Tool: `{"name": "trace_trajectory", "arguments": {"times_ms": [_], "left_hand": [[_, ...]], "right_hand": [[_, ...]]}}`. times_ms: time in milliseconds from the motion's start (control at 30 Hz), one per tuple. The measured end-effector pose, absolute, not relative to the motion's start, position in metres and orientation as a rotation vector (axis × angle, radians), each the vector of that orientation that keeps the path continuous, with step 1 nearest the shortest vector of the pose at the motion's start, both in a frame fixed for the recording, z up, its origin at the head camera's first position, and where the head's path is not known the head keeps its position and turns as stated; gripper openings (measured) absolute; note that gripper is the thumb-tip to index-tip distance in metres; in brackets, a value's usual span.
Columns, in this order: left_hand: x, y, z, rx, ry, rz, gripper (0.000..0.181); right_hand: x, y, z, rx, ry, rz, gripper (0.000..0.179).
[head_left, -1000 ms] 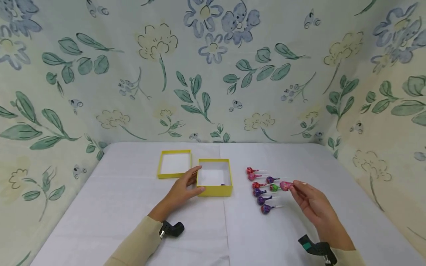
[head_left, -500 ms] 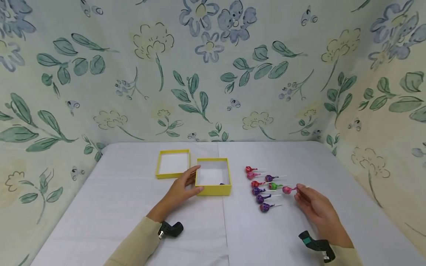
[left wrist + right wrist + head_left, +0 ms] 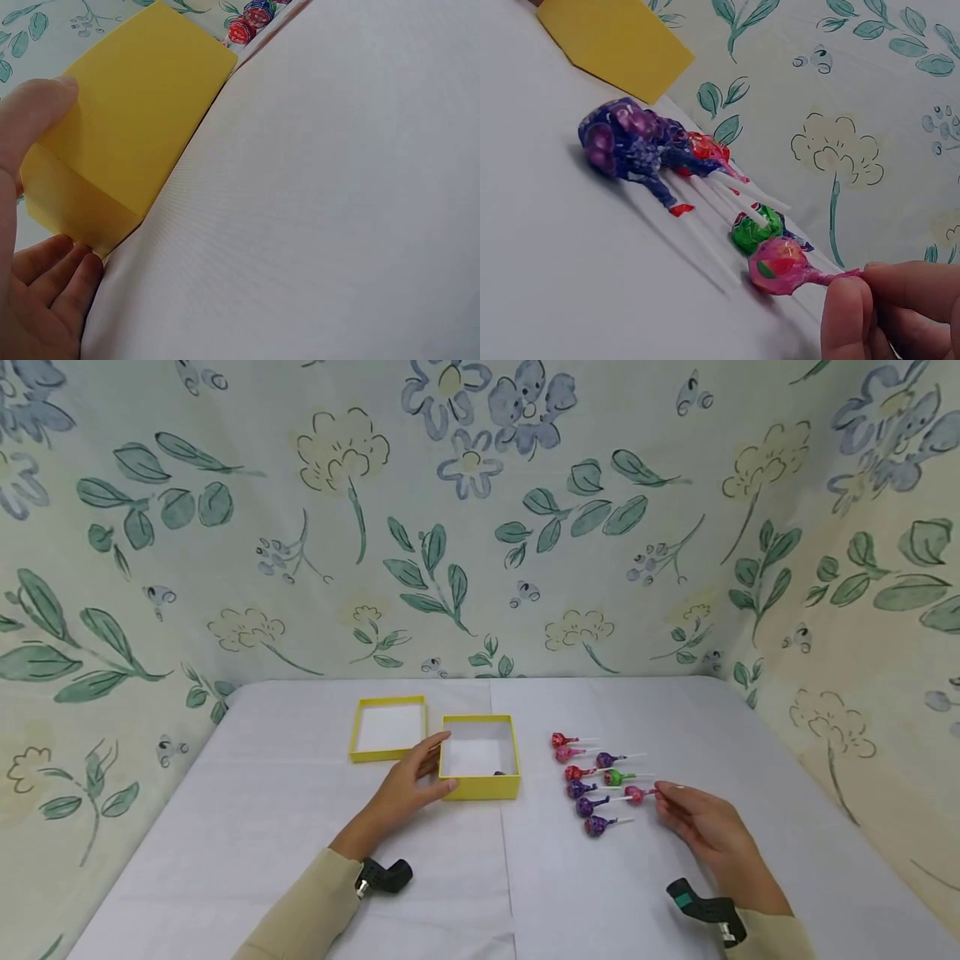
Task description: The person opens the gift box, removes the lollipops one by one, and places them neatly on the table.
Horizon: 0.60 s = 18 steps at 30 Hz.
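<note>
My left hand (image 3: 408, 785) holds the near left corner of a yellow box (image 3: 480, 788), thumb on its front wall and fingers on its left side. The left wrist view shows the thumb and fingers on the yellow box (image 3: 142, 105) up close. A small dark thing (image 3: 499, 772) shows inside the box. My right hand (image 3: 705, 827) pinches a pink lollipop (image 3: 778, 266) by its stick end, just below the wrapped head. Beside it lie a green lollipop (image 3: 756, 229) and purple lollipops (image 3: 619, 139), sticks pointing right in the head view.
Left of the box lies its yellow-rimmed lid (image 3: 388, 756), inside up. Red lollipops (image 3: 577, 773) and another pink lollipop (image 3: 567, 754) lie among the group on the white cloth (image 3: 300, 827). A floral curtain (image 3: 480, 527) stands behind and at both sides.
My right hand has shifted the pink lollipop first right, then left and slightly down, beside the green and purple ones. My left hand stays at the box.
</note>
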<state>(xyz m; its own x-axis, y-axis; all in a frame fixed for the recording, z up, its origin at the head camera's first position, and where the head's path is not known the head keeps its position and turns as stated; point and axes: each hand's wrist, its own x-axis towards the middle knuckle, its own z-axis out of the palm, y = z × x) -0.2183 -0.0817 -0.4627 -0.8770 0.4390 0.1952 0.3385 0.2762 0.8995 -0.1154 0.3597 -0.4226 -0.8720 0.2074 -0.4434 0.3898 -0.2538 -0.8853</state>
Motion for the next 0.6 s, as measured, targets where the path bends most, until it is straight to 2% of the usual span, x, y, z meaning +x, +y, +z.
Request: {"name": "trace_trajectory", "arguments": {"times_ms": [133,600], "left_hand": [[-0.218,-0.081,-0.462,0.74,2.436,1.676,0.075],[-0.214,-0.081,-0.457,0.711,2.429,1.668,0.074]], "right_hand": [[-0.118,0.356,-0.427,0.756,1.97,-2.181,0.059],[-0.131,0.346,-0.44,1.011,2.245,-2.014,0.065]]}}
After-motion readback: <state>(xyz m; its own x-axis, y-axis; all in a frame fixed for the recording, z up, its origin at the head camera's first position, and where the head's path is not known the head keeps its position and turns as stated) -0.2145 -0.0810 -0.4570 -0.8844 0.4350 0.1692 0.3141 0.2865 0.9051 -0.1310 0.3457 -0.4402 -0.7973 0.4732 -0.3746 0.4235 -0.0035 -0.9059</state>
